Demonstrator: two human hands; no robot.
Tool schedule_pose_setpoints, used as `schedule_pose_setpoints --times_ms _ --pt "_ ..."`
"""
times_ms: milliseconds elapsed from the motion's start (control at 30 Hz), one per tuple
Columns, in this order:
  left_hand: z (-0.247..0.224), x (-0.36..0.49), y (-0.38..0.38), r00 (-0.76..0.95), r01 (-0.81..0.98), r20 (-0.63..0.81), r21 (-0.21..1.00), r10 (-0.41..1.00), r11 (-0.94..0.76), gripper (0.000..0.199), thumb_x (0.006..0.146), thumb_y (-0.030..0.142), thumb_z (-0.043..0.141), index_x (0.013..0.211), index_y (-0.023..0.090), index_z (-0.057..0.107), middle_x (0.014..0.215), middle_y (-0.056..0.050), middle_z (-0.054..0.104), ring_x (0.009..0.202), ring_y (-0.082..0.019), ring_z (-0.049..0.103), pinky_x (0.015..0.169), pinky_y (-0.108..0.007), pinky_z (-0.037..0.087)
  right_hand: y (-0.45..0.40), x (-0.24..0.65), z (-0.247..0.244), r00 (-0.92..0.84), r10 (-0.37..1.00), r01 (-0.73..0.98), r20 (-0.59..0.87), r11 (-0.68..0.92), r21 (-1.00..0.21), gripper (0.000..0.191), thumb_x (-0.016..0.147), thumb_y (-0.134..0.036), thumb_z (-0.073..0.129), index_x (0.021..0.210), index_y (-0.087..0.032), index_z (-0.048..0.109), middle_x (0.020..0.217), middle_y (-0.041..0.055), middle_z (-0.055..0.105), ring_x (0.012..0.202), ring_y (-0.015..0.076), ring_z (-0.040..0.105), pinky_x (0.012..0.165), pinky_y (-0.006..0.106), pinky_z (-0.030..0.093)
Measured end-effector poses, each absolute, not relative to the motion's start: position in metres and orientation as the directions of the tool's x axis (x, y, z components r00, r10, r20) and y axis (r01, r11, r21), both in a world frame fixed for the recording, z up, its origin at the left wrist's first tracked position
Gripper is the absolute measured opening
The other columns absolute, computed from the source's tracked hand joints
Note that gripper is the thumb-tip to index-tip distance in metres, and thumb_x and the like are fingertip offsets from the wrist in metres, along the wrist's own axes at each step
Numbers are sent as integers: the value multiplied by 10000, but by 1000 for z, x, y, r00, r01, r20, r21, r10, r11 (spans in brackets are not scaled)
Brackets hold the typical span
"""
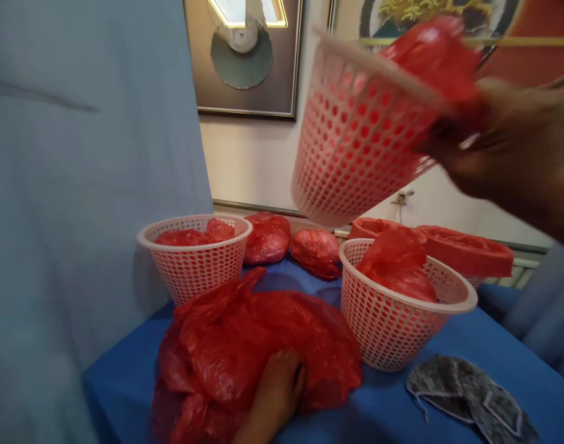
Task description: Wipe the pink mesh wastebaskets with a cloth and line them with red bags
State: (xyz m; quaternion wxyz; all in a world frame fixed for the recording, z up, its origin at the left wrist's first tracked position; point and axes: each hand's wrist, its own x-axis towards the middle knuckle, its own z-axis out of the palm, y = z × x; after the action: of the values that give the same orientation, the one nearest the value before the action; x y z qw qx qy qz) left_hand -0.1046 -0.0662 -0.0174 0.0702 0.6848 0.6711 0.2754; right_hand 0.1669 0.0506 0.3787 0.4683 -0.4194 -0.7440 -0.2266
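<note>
Viewing from the head camera, the right hand [503,132] is clamped at the rim of a raised pink-white basket [355,129], together with red plastic [436,58] that protrudes over the top. This basket is tilted, slightly blurred, and held clear of the bench [489,345], which is covered in blue. The left hand [279,382] is well apart from the right, lower down, its fingers curled against a large crumpled red bag [245,351] at the near side; whether it grips the plastic cannot be told.

Two further baskets stand upright on the bench: a left basket [203,268] beyond the bag and a right basket [383,327] beside it, each containing red plastic. Between them, farther back, lie two red bundles [267,239] [315,250]. A grey patterned fabric item [469,391] lies near the right basket. A blue curtain [87,197] hangs at left.
</note>
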Motion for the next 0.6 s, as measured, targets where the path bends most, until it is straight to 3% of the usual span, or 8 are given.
schedule_pose_setpoints --times_ms 100,167,267,367,600 --pt "-21 -105 -68 -64 879 266 472 962 -71 221 924 140 465 916 172 683 974 -96 726 923 -254 638 886 -412 471 62 112 357 -410 222 635 885 765 102 104 882 -268 713 912 -180 666 889 51 696 820 185 622 796 331 441" --pt "-25 -106 -68 -71 882 266 466 961 -64 214 896 112 485 941 160 689 1004 -109 725 954 -267 637 905 -426 471 80 82 338 -469 279 576 838 816 51 64 857 -230 693 866 -179 655 819 28 690 737 169 595 716 293 421" --pt "-30 -107 -68 -60 890 262 451 963 -67 204 870 82 492 902 153 680 982 -110 718 938 -262 627 897 -420 467 103 48 307 -524 462 641 716 767 -27 61 869 -226 630 904 -183 655 859 41 717 764 191 624 693 281 416" --pt "-33 -108 -68 -47 879 278 468 960 -92 197 875 80 488 882 164 666 967 -95 712 917 -243 616 882 -399 461 115 25 277 -564 624 741 541 671 -2 154 912 -259 556 998 -182 658 979 91 742 871 228 657 726 293 435" --pt "-34 -108 -70 -38 856 304 501 952 -126 191 870 79 496 893 172 660 940 -81 709 885 -230 601 860 -384 444 119 -5 226 -669 668 720 326 691 63 198 897 -199 550 1032 -160 689 1085 140 751 1000 262 682 803 299 462"
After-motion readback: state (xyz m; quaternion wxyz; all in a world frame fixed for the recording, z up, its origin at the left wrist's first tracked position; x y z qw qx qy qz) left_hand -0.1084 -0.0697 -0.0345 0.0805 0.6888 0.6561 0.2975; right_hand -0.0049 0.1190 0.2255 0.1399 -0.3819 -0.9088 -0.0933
